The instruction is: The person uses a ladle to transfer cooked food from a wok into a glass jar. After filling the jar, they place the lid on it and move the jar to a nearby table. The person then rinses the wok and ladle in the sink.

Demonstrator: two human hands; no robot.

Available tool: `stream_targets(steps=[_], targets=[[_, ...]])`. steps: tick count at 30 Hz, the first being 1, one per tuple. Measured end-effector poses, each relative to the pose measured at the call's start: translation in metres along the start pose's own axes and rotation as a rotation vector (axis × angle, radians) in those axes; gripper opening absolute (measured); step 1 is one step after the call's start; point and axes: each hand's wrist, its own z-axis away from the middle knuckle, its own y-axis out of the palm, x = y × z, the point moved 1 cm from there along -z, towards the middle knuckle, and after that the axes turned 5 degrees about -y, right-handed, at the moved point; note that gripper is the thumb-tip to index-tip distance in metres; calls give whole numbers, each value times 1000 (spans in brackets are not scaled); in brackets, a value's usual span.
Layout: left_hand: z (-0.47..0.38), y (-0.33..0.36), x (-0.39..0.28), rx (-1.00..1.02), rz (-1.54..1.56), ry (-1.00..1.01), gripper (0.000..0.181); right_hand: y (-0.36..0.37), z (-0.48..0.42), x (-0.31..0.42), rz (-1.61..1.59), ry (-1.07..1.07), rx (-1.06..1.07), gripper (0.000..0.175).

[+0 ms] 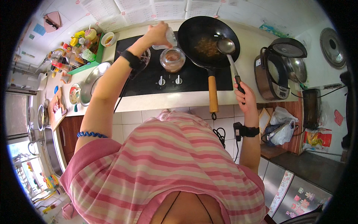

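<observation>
My left hand (159, 34) grips a clear lid or small container (170, 38) above the back of the black cooktop (142, 86); its exact shape is partly hidden by my fingers. Just in front of it stands a round glass jar (172, 66) with brown contents, its mouth uncovered. My right hand (246, 96) holds a metal ladle (226, 46) by its black handle. The ladle's bowl is over the right side of a black wok (193, 26), whose wooden handle (213, 93) points towards me. Brown bits in liquid (207, 47) lie in the wok's bottom.
A rice cooker (260, 81) with its lid raised stands on the right. To the left are a green box (98, 53) of bottles, a small white bowl (108, 39), a metal basin (96, 77), a patterned bowl (75, 93) and a cutting board (63, 105) with meat.
</observation>
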Motion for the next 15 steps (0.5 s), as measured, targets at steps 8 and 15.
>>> stream_targets(steps=[8, 15], targets=[[-13, 15, -19, -341, 752, -129, 82, 4, -71, 2, 1313, -287, -220, 30], [-27, 39, -54, -447, 780, -154, 81, 11, -99, 0, 1014, 59, -177, 32]])
